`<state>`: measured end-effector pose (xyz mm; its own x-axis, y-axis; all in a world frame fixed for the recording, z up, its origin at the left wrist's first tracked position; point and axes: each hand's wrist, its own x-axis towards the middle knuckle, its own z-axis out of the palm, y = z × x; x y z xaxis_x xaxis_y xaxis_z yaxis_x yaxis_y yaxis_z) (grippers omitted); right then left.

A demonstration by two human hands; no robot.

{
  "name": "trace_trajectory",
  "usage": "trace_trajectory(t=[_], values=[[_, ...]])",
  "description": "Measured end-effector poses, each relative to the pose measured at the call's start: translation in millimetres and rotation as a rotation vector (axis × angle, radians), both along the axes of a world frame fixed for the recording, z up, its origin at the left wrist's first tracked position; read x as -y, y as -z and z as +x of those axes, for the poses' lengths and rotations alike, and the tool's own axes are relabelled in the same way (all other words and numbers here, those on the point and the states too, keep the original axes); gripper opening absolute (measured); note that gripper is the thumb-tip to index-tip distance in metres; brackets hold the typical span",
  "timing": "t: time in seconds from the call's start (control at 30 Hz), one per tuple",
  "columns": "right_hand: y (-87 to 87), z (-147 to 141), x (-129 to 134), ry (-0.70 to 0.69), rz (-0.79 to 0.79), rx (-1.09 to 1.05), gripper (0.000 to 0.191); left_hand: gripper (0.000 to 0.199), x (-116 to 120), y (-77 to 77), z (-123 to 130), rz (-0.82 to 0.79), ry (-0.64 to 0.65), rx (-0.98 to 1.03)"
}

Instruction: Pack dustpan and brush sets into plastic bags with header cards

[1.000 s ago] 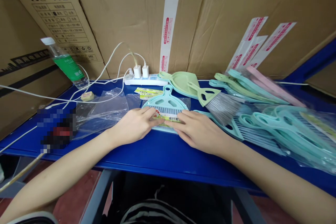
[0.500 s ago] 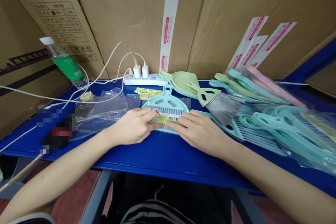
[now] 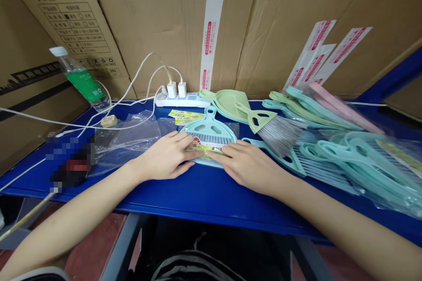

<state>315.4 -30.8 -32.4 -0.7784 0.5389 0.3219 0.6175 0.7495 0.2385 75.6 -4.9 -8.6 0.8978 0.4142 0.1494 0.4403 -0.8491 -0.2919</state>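
Observation:
A light teal dustpan and brush set [image 3: 213, 128] lies in clear plastic at the middle of the table, handle pointing away from me. Across its near part runs a printed yellow-green label [image 3: 211, 145]. My left hand [image 3: 168, 154] rests on the left side of the label, index finger stretched along it and thumb apart. From the other side, my right hand [image 3: 245, 162] presses on the label with its index finger extended; its thumb is hidden. Both index fingertips almost meet at the label's near edge. Neither hand is wrapped around the set.
A green dustpan [image 3: 231, 103] and a green brush [image 3: 263, 125] lie behind. Bagged teal sets [image 3: 359, 158] are piled at right. Left are clear plastic bags [image 3: 132, 134], a bottle [image 3: 84, 81] and cables. A power strip [image 3: 184, 102] stands before cardboard boxes [image 3: 165, 22].
My left fingers have shifted slightly left and flattened, uncovering more of the label's left part. My right fingers have moved slightly left and down over its right part. The set stays put.

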Motion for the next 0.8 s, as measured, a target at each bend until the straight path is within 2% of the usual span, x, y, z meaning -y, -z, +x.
trace_trajectory(t=[0.23, 0.43, 0.63, 0.8], values=[[-6.9, -1, 0, 0.091, -0.137, 0.002, 0.036, 0.032, 2, -3.5, 1, -0.06, -0.037, 0.033], [-14.9, 10, -2, 0.135, -0.252, 0.003, 0.038, 0.03, -1, -10.9, -6, -0.077, -0.108, 0.055], [-21.2, 25, -3, 0.145, -0.258, 0.005, 0.04, 0.04, -5, -17.8, -16, -0.14, -0.163, 0.052], [-26.4, 28, -4, 0.185, -0.281, 0.015, 0.033, 0.038, -7, -19.6, -20, -0.162, -0.205, 0.056]])
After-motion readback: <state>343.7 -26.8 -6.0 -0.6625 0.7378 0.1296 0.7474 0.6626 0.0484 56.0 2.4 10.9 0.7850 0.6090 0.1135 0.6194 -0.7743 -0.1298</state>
